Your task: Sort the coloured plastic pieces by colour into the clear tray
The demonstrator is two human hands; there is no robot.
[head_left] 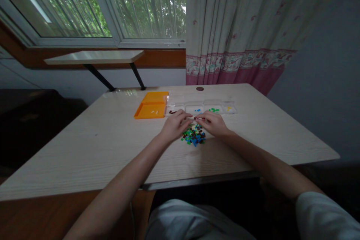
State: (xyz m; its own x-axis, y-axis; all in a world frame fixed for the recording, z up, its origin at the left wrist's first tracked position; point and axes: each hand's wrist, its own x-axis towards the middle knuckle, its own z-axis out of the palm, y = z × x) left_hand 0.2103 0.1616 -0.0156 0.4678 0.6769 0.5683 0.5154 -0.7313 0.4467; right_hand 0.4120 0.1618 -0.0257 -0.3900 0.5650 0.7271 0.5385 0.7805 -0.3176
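A mixed pile of small flat green, blue, dark brown and pale pieces (194, 135) lies on the table just below my two hands. Above the pile's left side is my left hand (176, 124), its thumb and fingers drawn together; anything between them is too small to make out. My right hand (214, 123) faces it a short gap away, fingertips pinched at a small dark red piece (196, 118). Behind the hands stands a clear compartment tray (194, 104). Its compartments hold brown pieces (172, 112), blue pieces (197, 110), green pieces (214, 110) and yellow pieces (229, 108).
Left of the clear tray, an open orange case (152, 99) holds a few white pieces (154, 112). A round dark disc (200, 89) is near the wooden table's (112, 150) back edge. A raised shelf (95, 57) on black legs stands at the back left, by the window and curtain (225, 26).
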